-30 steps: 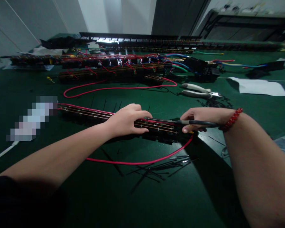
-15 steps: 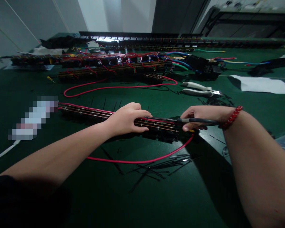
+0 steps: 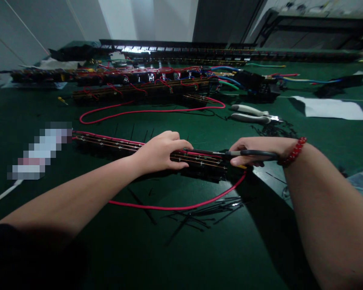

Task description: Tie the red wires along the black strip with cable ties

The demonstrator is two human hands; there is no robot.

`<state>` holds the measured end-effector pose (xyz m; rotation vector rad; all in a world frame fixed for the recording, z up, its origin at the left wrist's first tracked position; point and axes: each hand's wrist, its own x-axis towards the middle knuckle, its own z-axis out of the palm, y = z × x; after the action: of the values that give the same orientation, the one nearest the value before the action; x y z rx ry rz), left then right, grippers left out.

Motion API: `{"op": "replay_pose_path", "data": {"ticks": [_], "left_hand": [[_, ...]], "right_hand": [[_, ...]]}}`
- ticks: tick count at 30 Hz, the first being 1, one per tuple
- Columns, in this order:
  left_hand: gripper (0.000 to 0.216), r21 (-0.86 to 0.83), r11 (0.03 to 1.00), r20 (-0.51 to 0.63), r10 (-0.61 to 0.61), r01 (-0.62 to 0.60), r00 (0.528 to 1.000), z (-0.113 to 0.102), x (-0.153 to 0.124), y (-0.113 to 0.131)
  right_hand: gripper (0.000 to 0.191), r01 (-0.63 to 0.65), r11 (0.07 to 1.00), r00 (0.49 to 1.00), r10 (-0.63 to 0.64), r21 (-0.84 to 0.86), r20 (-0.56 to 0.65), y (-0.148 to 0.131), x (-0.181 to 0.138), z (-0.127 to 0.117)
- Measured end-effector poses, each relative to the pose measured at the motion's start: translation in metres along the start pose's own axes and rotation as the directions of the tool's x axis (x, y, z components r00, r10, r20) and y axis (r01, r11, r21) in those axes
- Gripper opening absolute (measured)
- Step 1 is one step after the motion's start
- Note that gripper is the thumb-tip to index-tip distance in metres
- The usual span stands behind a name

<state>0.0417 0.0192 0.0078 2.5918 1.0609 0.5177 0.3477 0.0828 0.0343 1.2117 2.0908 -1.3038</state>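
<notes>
My left hand (image 3: pixel 166 152) lies over a long black bar with metal rods (image 3: pixel 205 159) and grips it, thumb on the near side and fingers on the far side. My right hand (image 3: pixel 245 150) is closed around a black-handled tool with a long slim metal tip (image 3: pixel 207 152); whether it is scissors or long-nose pliers I cannot tell. The tip lies along the top of the bar, pointing at my left fingers. A red cable (image 3: pixel 178 208) loops in front of the bar, and another red length runs along its far edge. Thin black ties stick up behind it.
Grey-handled cutters (image 3: pixel 254 114) lie beyond my right hand. Loose black cable ties (image 3: pixel 202 215) are scattered in front. Wired bars (image 3: pixel 145 86) stretch across the back of the green table. White paper (image 3: pixel 335 108) is at the right, a blurred white object (image 3: pixel 42 153) at the left.
The view has shifted very slightly. Both hands, the tool and the bar keep practically the same positions.
</notes>
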Motion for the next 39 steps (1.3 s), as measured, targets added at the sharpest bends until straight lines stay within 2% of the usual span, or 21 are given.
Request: {"op": "replay_pose_path", "data": {"ticks": [6, 19, 32, 39], "left_hand": [[0.037, -0.004, 1.000, -0.002, 0.018, -0.018, 1.000, 0.000, 0.000, -0.002], [0.035, -0.031, 0.998, -0.059, 0.054, -0.056, 0.997, 0.003, -0.003, -0.003], [0.032, 0.000, 0.997, -0.095, 0.074, -0.074, 0.993, 0.005, -0.004, -0.003], [0.031, 0.039, 0.998, -0.056, 0.052, -0.050, 0.997, 0.005, -0.003, -0.002]], "right_hand": [[0.065, 0.061, 0.998, 0.998, -0.060, -0.012, 0.021, -0.001, 0.000, 0.001], [0.061, -0.001, 0.999, 1.000, 0.000, 0.042, 0.021, -0.006, 0.000, 0.002], [0.061, 0.019, 1.000, 1.000, -0.019, -0.014, 0.019, -0.009, 0.003, 0.001], [0.057, -0.085, 0.995, 0.996, 0.085, -0.041, -0.016, -0.014, 0.004, 0.003]]}}
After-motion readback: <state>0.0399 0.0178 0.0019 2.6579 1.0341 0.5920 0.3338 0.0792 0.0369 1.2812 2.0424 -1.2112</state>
